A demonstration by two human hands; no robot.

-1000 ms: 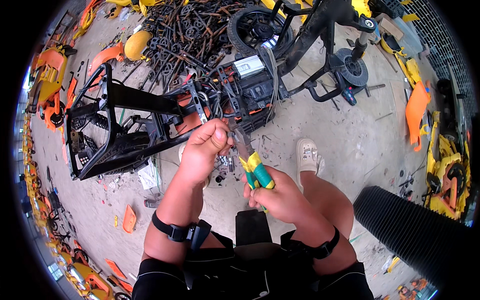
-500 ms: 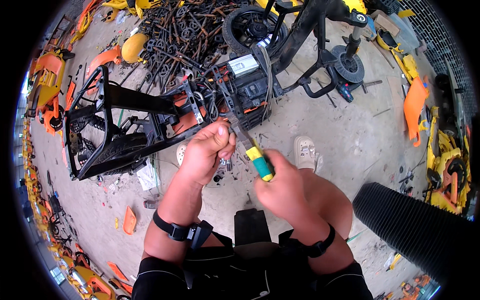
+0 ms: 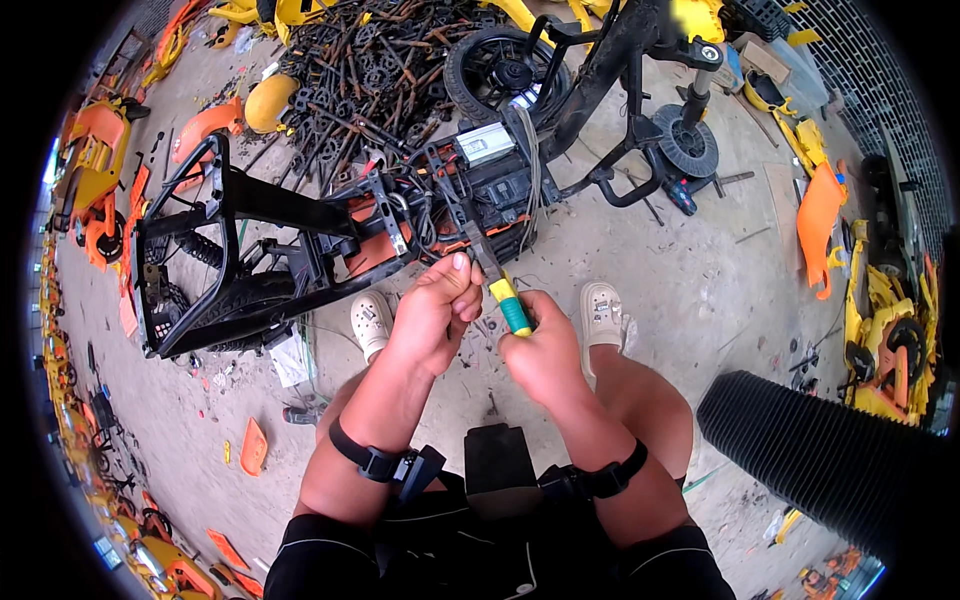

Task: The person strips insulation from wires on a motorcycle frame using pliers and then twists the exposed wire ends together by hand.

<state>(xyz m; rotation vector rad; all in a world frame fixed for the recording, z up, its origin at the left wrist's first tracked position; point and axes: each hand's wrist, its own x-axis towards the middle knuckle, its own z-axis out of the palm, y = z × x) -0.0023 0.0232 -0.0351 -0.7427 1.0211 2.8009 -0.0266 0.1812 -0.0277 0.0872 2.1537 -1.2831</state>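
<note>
My right hand (image 3: 540, 350) is wrapped round the yellow-and-green handle of a hand tool (image 3: 510, 306). The tool's flat grey metal end points up and left at the near side of a stripped scooter frame (image 3: 280, 198); its exact kind is unclear. Close beside that metal end, my left hand (image 3: 435, 310) is closed, thumb against curled fingers. What it pinches, if anything, is too small to make out. Beyond both hands, the frame's middle carries a silver box (image 3: 487, 143), loose cables (image 3: 425, 215) and a black block (image 3: 503, 192).
A heap of rusty metal parts (image 3: 370, 85) lies behind the frame, near a loose wheel (image 3: 506, 75). A power drill (image 3: 682, 195) rests on the floor by the front wheel (image 3: 688, 142). To my right is a black ribbed tube (image 3: 800, 450). Orange and yellow panels (image 3: 822, 225) line the sides.
My right hand and the tool have shifted slightly up and left, nearer the frame. My left hand has moved slightly right, still closed. The view has shifted a little.
</note>
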